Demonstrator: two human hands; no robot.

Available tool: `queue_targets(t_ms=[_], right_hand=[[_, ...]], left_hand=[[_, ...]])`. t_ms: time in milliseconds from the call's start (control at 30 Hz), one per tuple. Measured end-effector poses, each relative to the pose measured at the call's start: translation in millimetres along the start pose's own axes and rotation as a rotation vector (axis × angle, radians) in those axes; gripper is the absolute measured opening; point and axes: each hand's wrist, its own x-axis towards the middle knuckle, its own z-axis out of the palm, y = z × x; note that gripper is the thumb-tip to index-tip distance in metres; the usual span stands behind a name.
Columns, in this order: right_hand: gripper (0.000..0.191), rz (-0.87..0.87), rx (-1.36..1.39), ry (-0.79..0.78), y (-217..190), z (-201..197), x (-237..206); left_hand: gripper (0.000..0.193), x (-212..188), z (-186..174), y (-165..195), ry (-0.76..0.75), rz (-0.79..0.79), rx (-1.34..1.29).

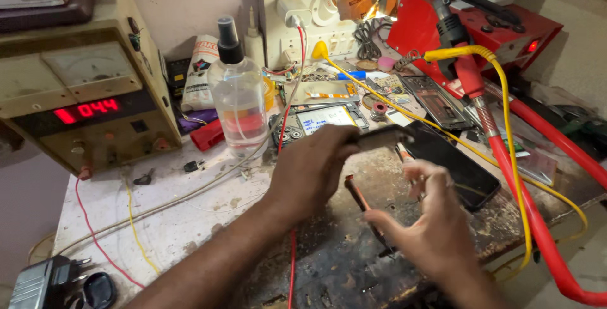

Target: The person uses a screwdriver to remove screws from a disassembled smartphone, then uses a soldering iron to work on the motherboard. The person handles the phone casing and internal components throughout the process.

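Observation:
My left hand (313,170) reaches over the middle of the bench and pinches a flat dark phone part (387,136) by its near end, holding it level above the worn board. My right hand (433,230) is just below and to the right of it, fingers loosely curled. It grips a thin dark tool with a copper-coloured tip (355,193) that points up towards the part. A black phone (456,169) lies face up right behind my right hand.
A clear spray bottle (238,97) stands left of centre, with a beige power supply with a red display (88,103) beyond it. A red hot-air station (487,21), red hose (537,220) and yellow cable (509,126) lie right. Phone frames (436,102) lie behind; a charger (41,282) sits bottom left.

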Motion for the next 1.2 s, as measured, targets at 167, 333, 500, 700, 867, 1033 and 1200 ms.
queue_targets(t_ms=[167,333,500,700,867,1033,1200], right_hand=[[0.013,0.153,-0.273,-0.178,5,13,-13],[0.012,0.053,-0.344,0.046,18,-3,4],[0.026,-0.018,-0.407,-0.045,15,1,-3],[0.016,-0.012,-0.323,-0.074,36,4,28],[0.047,-0.102,0.779,-0.042,32,-8,7],[0.025,-0.073,0.469,0.145,17,-3,1],[0.026,-0.163,0.392,0.184,10,0,-4]], left_hand=[[0.026,-2,-1,5,0.054,0.026,-0.215],[0.028,-8,5,18,0.003,-0.054,-0.337],[0.028,-11,7,17,-0.001,-0.176,-0.419],[0.026,-17,12,17,0.042,-0.015,-0.31],[0.027,-15,10,17,0.029,-0.175,-0.409],[0.033,-9,3,24,-0.057,-0.092,-0.476],[0.033,-8,2,34,-0.071,0.087,-0.476]])
